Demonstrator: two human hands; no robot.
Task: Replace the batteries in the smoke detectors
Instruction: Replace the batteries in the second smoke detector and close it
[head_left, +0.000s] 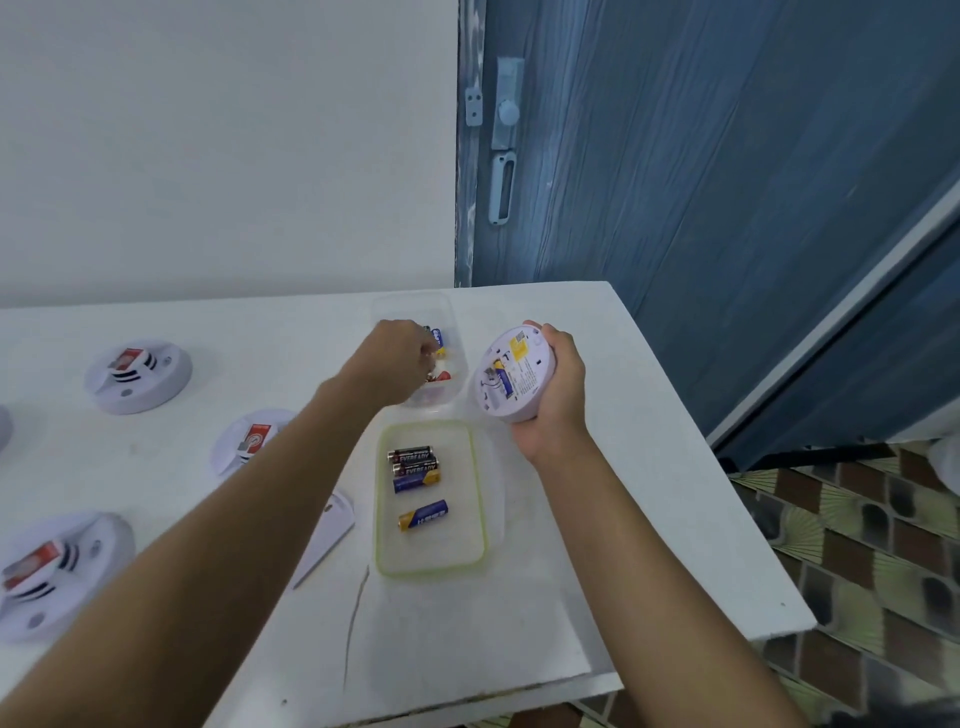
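Note:
My right hand (553, 395) grips a round white smoke detector (511, 376) from its right side, its back with a yellow label tilted toward me, above the table's right part. My left hand (397, 358) reaches into a clear plastic tub (452, 312) at the back, fingers curled down among several batteries (439, 338); whether they pinch one is hidden. Nearer me a green-rimmed clear tray (470, 545) holds several batteries (415, 467), black and blue ones.
Three more smoke detectors lie on the white table (597, 545) to the left: one at the back (137, 376), one under my forearm (249, 441), one near the front edge (57, 571). A white cover plate (332, 535) lies beside the tray. A blue door (675, 182) stands behind.

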